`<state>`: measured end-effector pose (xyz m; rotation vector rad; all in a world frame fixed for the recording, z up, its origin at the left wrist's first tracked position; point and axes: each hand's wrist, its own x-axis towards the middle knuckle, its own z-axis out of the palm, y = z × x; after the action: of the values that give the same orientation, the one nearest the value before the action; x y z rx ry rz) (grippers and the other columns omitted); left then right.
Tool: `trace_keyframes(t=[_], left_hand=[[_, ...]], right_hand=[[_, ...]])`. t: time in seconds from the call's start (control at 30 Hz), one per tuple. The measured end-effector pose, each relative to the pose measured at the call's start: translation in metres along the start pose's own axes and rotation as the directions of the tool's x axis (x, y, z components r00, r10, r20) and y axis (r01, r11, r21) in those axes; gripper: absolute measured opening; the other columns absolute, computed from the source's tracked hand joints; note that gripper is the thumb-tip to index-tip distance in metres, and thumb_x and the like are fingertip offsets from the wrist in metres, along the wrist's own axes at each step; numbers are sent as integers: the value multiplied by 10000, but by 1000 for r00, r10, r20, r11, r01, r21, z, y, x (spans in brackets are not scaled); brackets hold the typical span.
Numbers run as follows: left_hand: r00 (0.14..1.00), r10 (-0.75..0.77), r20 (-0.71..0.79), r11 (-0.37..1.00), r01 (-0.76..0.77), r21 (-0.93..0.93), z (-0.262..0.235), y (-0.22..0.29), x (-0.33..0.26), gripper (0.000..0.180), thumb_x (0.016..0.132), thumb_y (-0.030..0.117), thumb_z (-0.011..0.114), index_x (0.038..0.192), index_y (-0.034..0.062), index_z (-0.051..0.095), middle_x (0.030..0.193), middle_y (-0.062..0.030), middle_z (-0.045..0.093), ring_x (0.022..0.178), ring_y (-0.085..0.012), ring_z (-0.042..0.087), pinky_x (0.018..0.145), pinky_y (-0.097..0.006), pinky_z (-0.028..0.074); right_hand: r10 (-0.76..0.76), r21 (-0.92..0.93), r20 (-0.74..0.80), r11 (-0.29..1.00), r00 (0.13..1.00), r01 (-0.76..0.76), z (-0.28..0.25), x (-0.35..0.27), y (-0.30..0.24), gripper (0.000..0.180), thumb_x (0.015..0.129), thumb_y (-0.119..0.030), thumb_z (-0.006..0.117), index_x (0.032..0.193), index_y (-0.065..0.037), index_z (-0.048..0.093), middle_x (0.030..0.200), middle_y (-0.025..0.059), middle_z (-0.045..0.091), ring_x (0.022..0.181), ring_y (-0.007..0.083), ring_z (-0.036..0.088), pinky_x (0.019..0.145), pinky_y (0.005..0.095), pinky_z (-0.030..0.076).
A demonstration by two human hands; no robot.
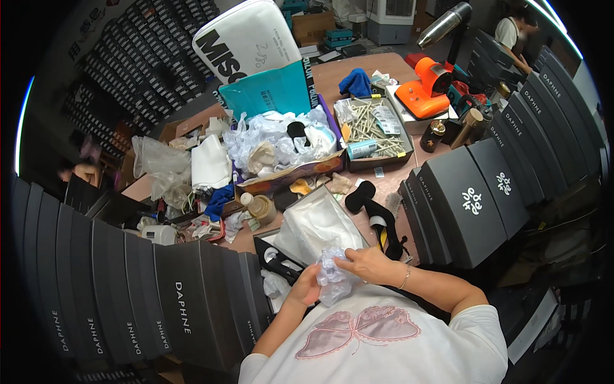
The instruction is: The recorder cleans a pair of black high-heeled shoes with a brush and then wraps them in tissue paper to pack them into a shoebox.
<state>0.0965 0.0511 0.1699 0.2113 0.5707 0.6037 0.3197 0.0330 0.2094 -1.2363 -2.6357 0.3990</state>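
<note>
A crumpled, see-through whitish plastic bag (334, 276) is bunched up close to my chest. My left hand (307, 287) is closed on its left side, and my right hand (371, 264) pinches its upper right part. Just beyond them is a shoe box (323, 200) lined with white tissue paper (313, 225). One black shoe (276, 261) lies by the box's left side, near my left hand. A second black shoe (382, 221) rests on the table to the right, beyond my right hand. My fingertips are partly hidden by the bag.
Stacked dark shoe boxes wall both sides, at left (198, 301) and right (467, 198). Farther back stand a carton of crumpled plastic (275, 144), a tray of small sticks (377, 128) and an orange heat tool (425, 89). A bottle (258, 206) stands left. Another person (511, 35) is at far right.
</note>
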Motion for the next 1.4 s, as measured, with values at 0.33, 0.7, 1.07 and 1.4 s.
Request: trace_keyframes(t=[0.33, 0.7, 1.07, 1.4], left_hand=[[802, 522, 291, 219, -456, 863, 18, 17, 5, 349, 757, -75, 609, 1095, 4, 646, 1029, -61, 663, 942, -146, 625, 826, -261, 484], [992, 60, 111, 997, -55, -50, -22, -16, 10, 519, 843, 142, 493, 1334, -17, 436, 1348, -192, 486, 1269, -350, 453, 1032, -536, 384], [984, 111, -139, 988, -94, 126, 17, -17, 27, 547, 811, -4, 564, 1337, -29, 418, 1183, -166, 577, 1046, -286, 615, 872, -444, 530], [985, 153, -75, 988, -154, -8, 26, -47, 27, 479, 881, 105, 623, 1326, 92, 445, 1247, -78, 553, 1144, -230, 549, 992, -430, 437]], right_hand=[[24, 903, 358, 244, 934, -352, 3, 17, 29, 488, 865, -206, 697, 1280, -6, 534, 1173, 78, 620, 993, 126, 561, 874, 285, 446], [26, -62, -130, 997, 991, -35, 15, 2, 17, 291, 775, -135, 568, 1053, -47, 569, 784, 102, 552, 643, 259, 622, 525, 378, 497], [282, 180, 44, 941, 958, -285, 13, -21, 30, 381, 658, -189, 750, 990, -60, 612, 830, 144, 633, 780, 315, 636, 708, 458, 439], [490, 996, 14, -82, 871, 30, 56, 1, 23, 389, 869, -117, 476, 1249, -39, 492, 1080, 49, 589, 1010, 96, 536, 862, 253, 447]])
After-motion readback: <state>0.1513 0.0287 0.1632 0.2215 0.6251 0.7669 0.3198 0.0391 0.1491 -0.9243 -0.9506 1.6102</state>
